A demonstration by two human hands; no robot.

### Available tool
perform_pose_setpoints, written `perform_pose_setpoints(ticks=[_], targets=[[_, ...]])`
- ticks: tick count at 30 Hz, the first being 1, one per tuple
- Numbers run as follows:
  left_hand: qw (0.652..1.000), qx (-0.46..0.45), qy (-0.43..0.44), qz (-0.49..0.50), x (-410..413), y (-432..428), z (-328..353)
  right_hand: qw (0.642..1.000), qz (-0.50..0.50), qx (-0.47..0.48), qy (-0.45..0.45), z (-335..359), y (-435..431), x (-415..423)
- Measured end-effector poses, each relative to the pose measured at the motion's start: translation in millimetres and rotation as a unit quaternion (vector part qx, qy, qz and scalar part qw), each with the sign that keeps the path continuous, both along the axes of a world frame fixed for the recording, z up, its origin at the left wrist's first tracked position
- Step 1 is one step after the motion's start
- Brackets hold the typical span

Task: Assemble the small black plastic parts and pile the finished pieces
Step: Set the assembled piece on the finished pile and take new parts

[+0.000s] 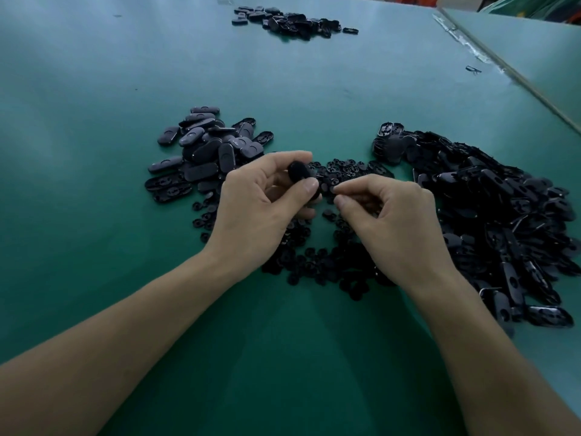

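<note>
Left hand point(261, 202): at the centre of the view, fingers curled. Thumb and fingertips grip one oval black part point(302, 175), lifted above the table.
Held part, axis: its long axis runs roughly from 11 o'clock to 5 o'clock. The rounded upper end shows above the thumb and the lower end is hidden behind it. Which face is up cannot be told.
Right hand point(393, 215): just at 3 o'clock of the left hand, fingers curled. The thumb and forefinger tips are pinched together, pointing toward 9 o'clock, close to the held part. Whether a small piece sits between them cannot be told.
Small round parts point(330, 259): a low scatter beneath and between both hands.
Pile of oval pieces point(201, 152): at 10 o'clock of the hands, lying at mixed angles.
Heap of oval shells point(490, 209): at 3 o'clock, the largest heap.
Far pile point(292, 22): at 12 o'clock, well apart from the others.
Green table point(94, 121): carries all four groups.
</note>
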State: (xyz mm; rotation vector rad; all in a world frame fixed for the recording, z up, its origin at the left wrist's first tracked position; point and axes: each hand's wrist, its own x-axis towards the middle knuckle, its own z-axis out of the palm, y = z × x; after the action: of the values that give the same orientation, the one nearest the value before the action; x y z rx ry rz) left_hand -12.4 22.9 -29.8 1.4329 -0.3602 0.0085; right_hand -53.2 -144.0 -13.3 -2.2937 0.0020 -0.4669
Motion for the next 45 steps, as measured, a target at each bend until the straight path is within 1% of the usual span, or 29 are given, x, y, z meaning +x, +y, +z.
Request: perform_pose_setpoints(ticks=[3,4,6,10,12,14,18,20,22,25,29,34,38,45], targets=[[1.0,-0.01,0.004,-0.004,-0.6,-1.2,0.5,0.99,-0.011,-0.133,0.038,-1.7,-0.3,-0.5],[1.0,-0.009,0.001,-0.005,-0.7,-0.8,0.5,0.986,-0.009,-0.16,0.055,-2.0,1.3,-0.7],[1.0,0.006,-0.006,-0.004,-0.1,0.5,0.0,0.983,-0.005,-0.172,0.067,-2.3,4.7,0.2],[0.999,0.032,-0.015,0.015,0.6,1.3,-1.5,0.984,-0.002,-0.168,0.056,-2.8,9.9,2.8],[0.998,0.043,-0.03,0.024,0.6,1.2,-1.5,0.988,0.008,-0.147,0.045,-3.5,10.5,3.1],[0.998,0.046,-0.037,0.033,1.1,1.7,-2.1,0.995,0.016,-0.097,0.021,-2.8,10.6,2.4],[0.997,0.055,-0.03,0.042,0.9,1.9,-1.9,0.998,0.001,0.043,-0.051,3.9,7.9,1.7],[0.997,0.056,-0.027,0.034,0.1,1.6,-1.2,0.989,0.016,0.133,-0.057,7.3,7.2,0.4],[0.997,0.062,-0.031,0.028,-0.9,2.0,-0.9,0.981,0.041,0.177,-0.061,8.9,8.2,-0.5],[0.995,0.08,-0.04,0.036,-1.8,3.2,-0.1,0.98,0.056,0.18,-0.062,8.3,10.9,-0.8],[0.992,0.1,-0.061,0.037,-1.6,3.6,-0.6,0.984,0.044,0.163,-0.052,7.0,10.6,0.0],[0.991,0.105,-0.068,0.037,-1.6,3.3,-1.3,0.987,0.046,0.151,-0.041,5.6,11.4,-0.8],[0.991,0.109,-0.068,0.031,-1.7,2.8,-2.0,0.985,0.039,0.166,-0.041,4.1,12.2,0.3],[0.99,0.113,-0.076,0.021,-1.4,2.6,-0.8,0.989,0.037,0.137,-0.043,1.2,15.6,0.3]])
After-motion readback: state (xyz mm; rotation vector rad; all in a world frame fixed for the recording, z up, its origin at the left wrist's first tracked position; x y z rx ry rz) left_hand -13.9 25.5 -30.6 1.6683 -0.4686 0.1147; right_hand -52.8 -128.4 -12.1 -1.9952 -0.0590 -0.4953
